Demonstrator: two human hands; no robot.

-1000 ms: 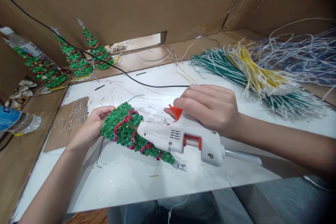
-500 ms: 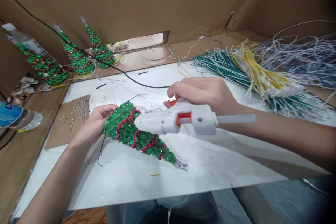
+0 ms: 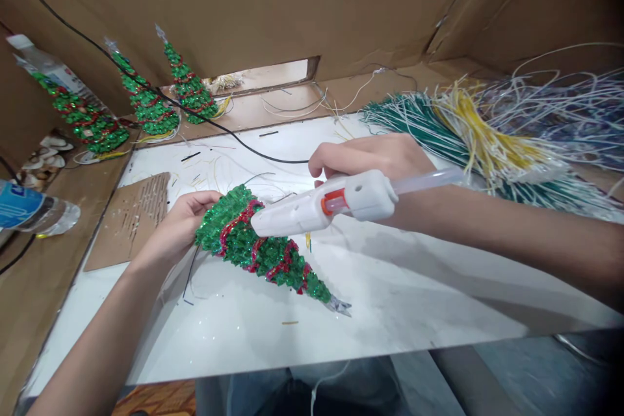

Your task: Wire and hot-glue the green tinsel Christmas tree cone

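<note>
My left hand (image 3: 189, 216) grips the wide base of a small green tinsel Christmas tree (image 3: 266, 252). The tree is tilted over, its silver-star tip pointing to the lower right above the white board (image 3: 234, 344). Red garland winds round it. In my right hand (image 3: 373, 159) is a white hot glue gun (image 3: 312, 208) with an orange inner part and a clear glue stick (image 3: 429, 180) jutting from its back. The gun's nose meets the tree's upper side in this view; the tip itself is hidden. My right fingers are partly hidden behind the gun.
Decorated trees (image 3: 151, 104) and an upright bottle stand at the back left. A blue-labelled bottle (image 3: 39, 208) lies at the left edge near a cardboard piece (image 3: 129, 221). Bundles of green, yellow and white wires (image 3: 480, 133) lie at right. A black cord (image 3: 214, 123) crosses behind.
The glue gun has tilted, its rear end rising and its glue stick now slanting upward. My right hand has shifted slightly up. The tree stays in my left hand, almost unmoved.
</note>
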